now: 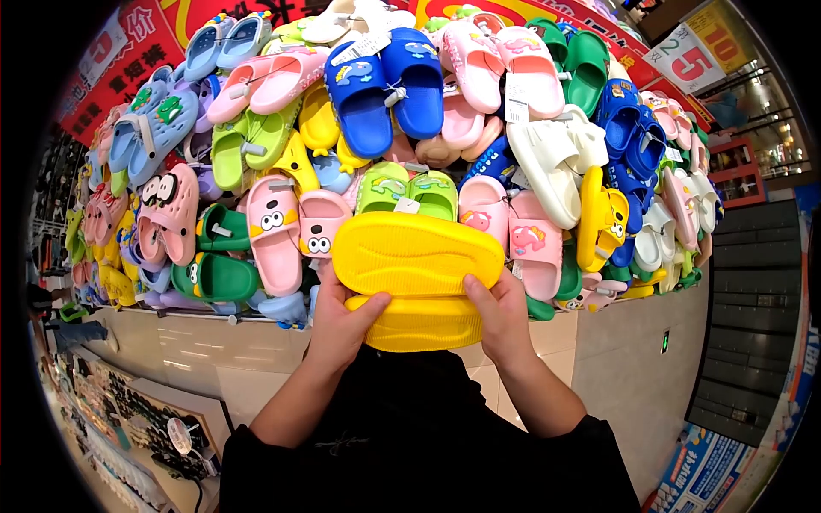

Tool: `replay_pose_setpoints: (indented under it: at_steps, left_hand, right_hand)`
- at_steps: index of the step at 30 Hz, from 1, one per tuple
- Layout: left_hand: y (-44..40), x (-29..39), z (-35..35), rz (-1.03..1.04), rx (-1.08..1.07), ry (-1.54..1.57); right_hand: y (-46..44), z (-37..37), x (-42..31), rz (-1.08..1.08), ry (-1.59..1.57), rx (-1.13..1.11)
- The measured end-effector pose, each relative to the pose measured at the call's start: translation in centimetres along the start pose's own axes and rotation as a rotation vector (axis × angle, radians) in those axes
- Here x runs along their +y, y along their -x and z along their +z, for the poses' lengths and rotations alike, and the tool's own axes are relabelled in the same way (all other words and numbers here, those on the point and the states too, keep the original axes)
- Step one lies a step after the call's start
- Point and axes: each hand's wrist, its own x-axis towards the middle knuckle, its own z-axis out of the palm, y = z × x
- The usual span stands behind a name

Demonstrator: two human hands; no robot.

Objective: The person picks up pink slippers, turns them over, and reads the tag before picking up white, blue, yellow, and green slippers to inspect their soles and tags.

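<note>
A pair of yellow slippers [417, 255] is held up in front of me, soles facing my head, one above the other. My left hand [344, 318] grips the pair at its left end, thumb pressed on the lower sole. At the right end my right hand [500, 312] holds the same pair, its thumb across the edge between the two soles. The fingers of both hands are mostly hidden behind the slippers. Just beyond lie light green slippers [409, 192], pink slippers with large eyes [275, 235] and pink slippers with a dinosaur [532, 244].
A large heap of slippers and clogs fills the display, including blue slippers [411, 81], white slippers [547, 171] and green slippers [218, 275]. Red price banners [128, 60] stand behind. A rack of small goods [162, 427] is at lower left, with dark panels [748, 316] at right.
</note>
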Motion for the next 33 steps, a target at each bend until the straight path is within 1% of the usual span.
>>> replay_pose_setpoints:
  at_steps: [5, 7, 8, 10, 11, 12, 14, 16, 18, 20, 22, 25, 27, 29, 33]
  left_hand:
    - [1.1, 1.8, -0.7, 0.055, 0.010, -0.009]
    - [1.4, 2.4, -1.5, 0.058, 0.029, -0.088]
    - [1.6, 2.8, -2.0, 0.054, 0.040, -0.087]
    - [1.4, 3.4, -3.0, -0.020, 0.067, -0.038]
    - [1.2, 3.4, -3.8, -0.042, 0.064, -0.021]
    - [1.1, 3.5, -4.3, -0.049, 0.080, -0.012]
    - [0.9, 3.6, -5.0, -0.199, 0.042, 0.189]
    - [0.8, 3.0, -5.1, -0.207, 0.059, 0.213]
    - [0.8, 2.7, -4.7, -0.209, 0.073, 0.227]
    - [1.0, 2.5, -4.4, -0.214, 0.089, 0.229]
    - [1.3, 2.6, -3.8, -0.167, 0.119, 0.196]
    - [2.0, 2.4, -3.5, -0.130, 0.173, 0.166]
    - [2.6, 2.0, -3.5, -0.106, 0.203, 0.153]
    - [3.1, 1.6, -3.5, -0.043, 0.236, 0.095]
    - [3.9, 1.6, -3.6, -0.018, 0.279, 0.085]
  right_hand:
    - [-0.1, 1.6, 0.2, 0.004, -0.009, -0.038]
    - [-0.2, 2.6, 0.4, 0.023, -0.059, -0.038]
    - [-0.1, 2.9, 0.5, 0.034, -0.058, -0.043]
    - [-0.2, 3.3, 0.6, 0.086, -0.175, -0.126]
    - [-0.2, 3.3, 0.8, 0.085, -0.162, -0.176]
    - [0.0, 3.2, 1.1, 0.103, -0.156, -0.182]
    - [0.2, 2.8, 1.8, 0.006, -0.119, -0.382]
    - [0.4, 2.6, 2.0, 0.061, -0.109, -0.412]
    - [0.3, 2.1, 2.3, 0.031, 0.023, -0.439]
    - [0.0, 1.4, 2.3, 0.081, 0.078, -0.467]
    - [-0.4, 1.3, 1.8, 0.136, 0.110, -0.485]
    - [-0.8, 1.2, 1.8, 0.156, 0.112, -0.524]
    - [-0.8, 1.1, 2.0, 0.167, 0.100, -0.535]
    - [-0.7, 0.8, 2.4, 0.178, 0.180, -0.534]
    - [-0.8, 0.7, 2.9, 0.159, 0.196, -0.582]
